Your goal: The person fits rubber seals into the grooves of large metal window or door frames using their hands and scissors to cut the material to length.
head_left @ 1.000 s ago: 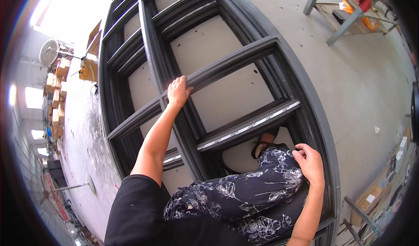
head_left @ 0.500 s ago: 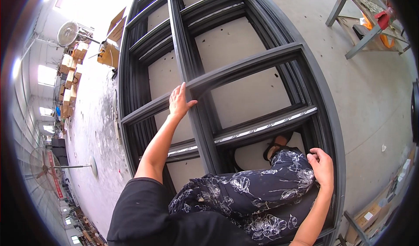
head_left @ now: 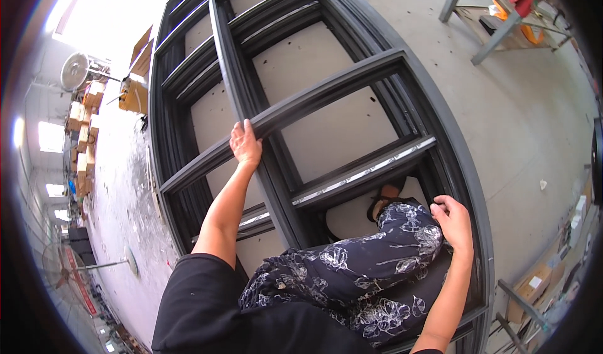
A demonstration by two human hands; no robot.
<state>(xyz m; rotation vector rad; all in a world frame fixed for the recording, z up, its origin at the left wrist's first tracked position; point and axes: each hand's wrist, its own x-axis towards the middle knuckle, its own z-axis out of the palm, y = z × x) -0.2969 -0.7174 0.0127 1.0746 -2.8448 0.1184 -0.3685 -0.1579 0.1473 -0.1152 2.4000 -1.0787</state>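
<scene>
A large dark grey metal window frame (head_left: 331, 91) lies on top of a stack of similar frames, split by a long centre bar and crossbars. My left hand (head_left: 245, 145) is at the joint of centre bar and crossbar, its fingers bent over the bar and the thumb at its side. By my knee, near the right side rail, my right hand (head_left: 453, 223) hovers with fingers loosely curled and thumb apart, holding nothing visible. My leg in dark flower-patterned trousers (head_left: 339, 260) and a sandalled foot (head_left: 384, 202) are inside a near opening of the stack.
A metal-legged workbench (head_left: 496, 37) with red and orange items stands at the far right. Cartons (head_left: 85, 128) and a pedestal fan (head_left: 75, 71) line the left side. Another fan (head_left: 63, 272) is nearer at left. A box and metal bars (head_left: 524, 304) are at the lower right.
The view has shifted, so the stack sits slightly farther left. My left hand stays at the same joint, its thumb drawn closer to the fingers. My right hand remains by my knee.
</scene>
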